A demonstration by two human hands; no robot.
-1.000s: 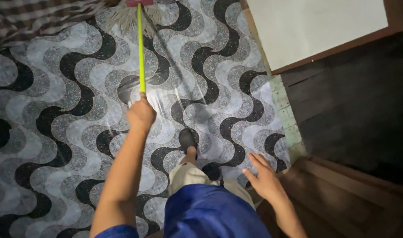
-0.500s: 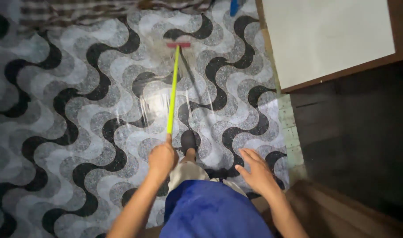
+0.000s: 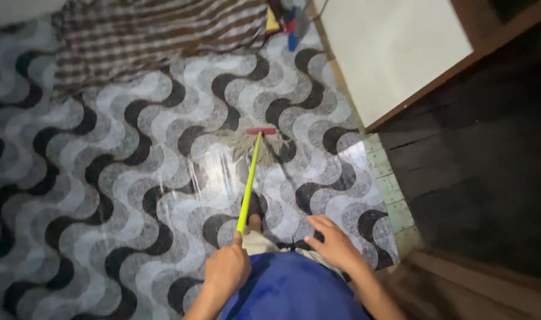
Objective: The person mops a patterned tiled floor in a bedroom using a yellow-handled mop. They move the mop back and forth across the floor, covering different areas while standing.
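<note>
Underfoot, a glossy floor (image 3: 104, 178) of speckled tile with interlocking wave shapes in black, grey and white fills most of the head view; a wet sheen reflects light near its centre. Right side: a dark wooden board surface (image 3: 477, 148), matte and in shadow, with a strip of small pale square tiles (image 3: 389, 189) along its edge. Upper right: one flat cream-white panel with a brown wooden border (image 3: 395, 53). Top: one brown-and-white checked woven cloth (image 3: 158, 35), rumpled, lying on the floor. Beside it, small blue and red objects (image 3: 292, 29), too small to identify.

Count: one mop, two hands, one foot visible.

One mop with a thin yellow-green rod handle (image 3: 249, 181) runs from the left hand up to a red bar head with a pale stringy fibre bundle (image 3: 259, 144), which rests on the floor near the middle of the view, just beyond the dark-shod foot (image 3: 254, 207).

Left hand (image 3: 227, 269): fingers curled tight around the lower end of the handle.
Right hand (image 3: 335, 243): holding nothing, fingers extended and slightly apart, hovering above the floor near the pale tile strip.

Blue fabric garment (image 3: 288, 290), smooth, at bottom centre.
</note>
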